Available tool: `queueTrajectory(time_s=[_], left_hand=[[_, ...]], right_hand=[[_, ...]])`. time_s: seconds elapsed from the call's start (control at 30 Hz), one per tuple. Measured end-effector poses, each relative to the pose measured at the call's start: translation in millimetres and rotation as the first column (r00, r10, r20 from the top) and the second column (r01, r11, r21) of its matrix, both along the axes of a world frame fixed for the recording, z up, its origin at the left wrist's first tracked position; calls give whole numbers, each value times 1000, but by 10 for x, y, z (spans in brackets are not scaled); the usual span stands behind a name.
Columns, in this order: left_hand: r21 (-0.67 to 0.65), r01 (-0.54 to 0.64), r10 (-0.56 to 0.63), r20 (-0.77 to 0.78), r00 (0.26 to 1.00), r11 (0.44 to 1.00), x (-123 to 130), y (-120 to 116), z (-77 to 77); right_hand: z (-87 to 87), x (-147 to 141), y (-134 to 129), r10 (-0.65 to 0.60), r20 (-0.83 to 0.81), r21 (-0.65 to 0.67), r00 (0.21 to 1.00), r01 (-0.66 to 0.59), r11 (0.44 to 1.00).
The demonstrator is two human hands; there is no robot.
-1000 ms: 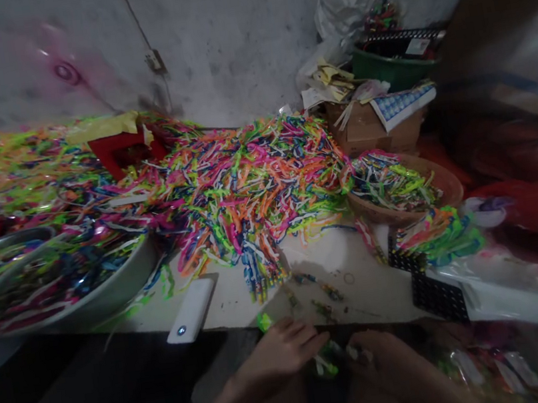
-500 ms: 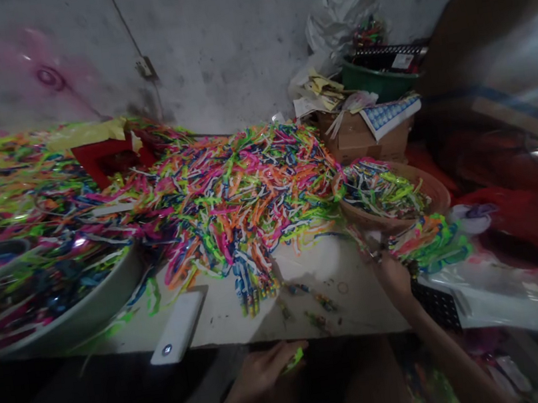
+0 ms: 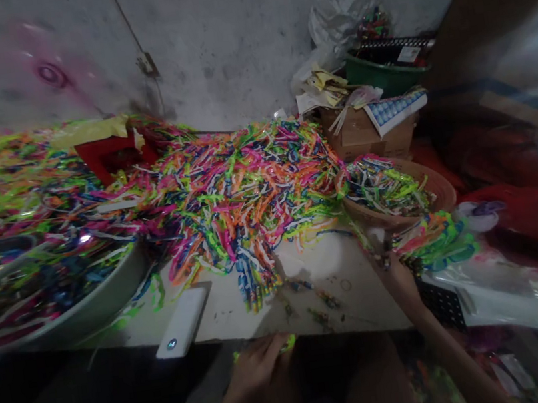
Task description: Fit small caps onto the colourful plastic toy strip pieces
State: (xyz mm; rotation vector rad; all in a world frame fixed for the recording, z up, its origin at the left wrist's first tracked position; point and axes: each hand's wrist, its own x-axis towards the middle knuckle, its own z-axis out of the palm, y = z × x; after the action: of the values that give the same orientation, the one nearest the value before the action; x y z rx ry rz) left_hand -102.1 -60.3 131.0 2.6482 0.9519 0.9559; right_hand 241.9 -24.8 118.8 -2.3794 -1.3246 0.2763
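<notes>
My left hand [image 3: 259,363] is closed around a yellow-green strip [image 3: 289,343] at the table's front edge; its ends stick out on both sides of the fingers. On the right, my right hand [image 3: 401,279] pinches the end of a thin colourful strand [image 3: 362,236] just in front of the round basket [image 3: 442,192]. The fingertips are dim and blurred. Beside that hand lies a bundle of green and orange strips [image 3: 439,240]. Several short beaded pieces [image 3: 328,298] lie on the table [image 3: 276,318] between my hands. A neat bunch of blue strips with beaded ends [image 3: 250,278] lies behind them.
A big pile of bright strips [image 3: 256,183] covers the table's back. At left stand a large basin [image 3: 126,297], a white power bank-like block [image 3: 183,322] and a red stool [image 3: 91,161]. A cardboard box [image 3: 370,132] and green tub [image 3: 384,76] stand back right.
My left hand has shifted slightly left and up, and a second yellow-green end now shows behind it. A yellow-green strand now runs to my right hand. The view has turned slightly.
</notes>
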Motion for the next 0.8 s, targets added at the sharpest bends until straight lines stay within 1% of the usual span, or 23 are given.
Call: queueTrajectory(time_s=[0.07,0.13,0.17,0.2,0.27,0.3,0.37,0.4,0.53,0.6,0.67,0.8], left_hand=[[-8,-28,27,-56,998,1000,83,9,98],[-22,-28,25,-113,993,999,166,13,224],[-13,-15,13,-143,990,1000,203,17,290],[9,3,-2,-175,985,1000,234,23,355],[57,50,-35,-247,968,997,278,38,471],[77,70,-46,-282,958,995,290,47,519],[107,95,-55,-330,942,990,292,64,590],[115,96,-52,-341,939,989,286,70,613],[161,99,-42,-324,945,982,243,69,643],[177,104,-44,-316,948,979,234,51,640],[195,105,-41,-303,952,975,241,27,638],[235,106,-42,-264,964,966,274,-2,650]], right_hand=[[114,-206,-98,132,-71,23,989,-131,991],[248,-478,-245,294,-150,66,944,-287,956],[317,-621,-332,377,-196,101,905,-364,926],[386,-758,-421,461,-250,163,851,-432,887],[515,-988,-584,583,-276,305,764,-506,807],[572,-1074,-648,626,-268,365,733,-524,770],[670,-1183,-734,673,-234,437,702,-542,718],[710,-1210,-756,682,-228,452,695,-545,706],[821,-1229,-784,656,-212,473,725,-511,718],[844,-1231,-797,655,-188,482,732,-512,711],[844,-1242,-818,672,-139,492,727,-538,684],[808,-1273,-855,665,23,513,746,-580,633]])
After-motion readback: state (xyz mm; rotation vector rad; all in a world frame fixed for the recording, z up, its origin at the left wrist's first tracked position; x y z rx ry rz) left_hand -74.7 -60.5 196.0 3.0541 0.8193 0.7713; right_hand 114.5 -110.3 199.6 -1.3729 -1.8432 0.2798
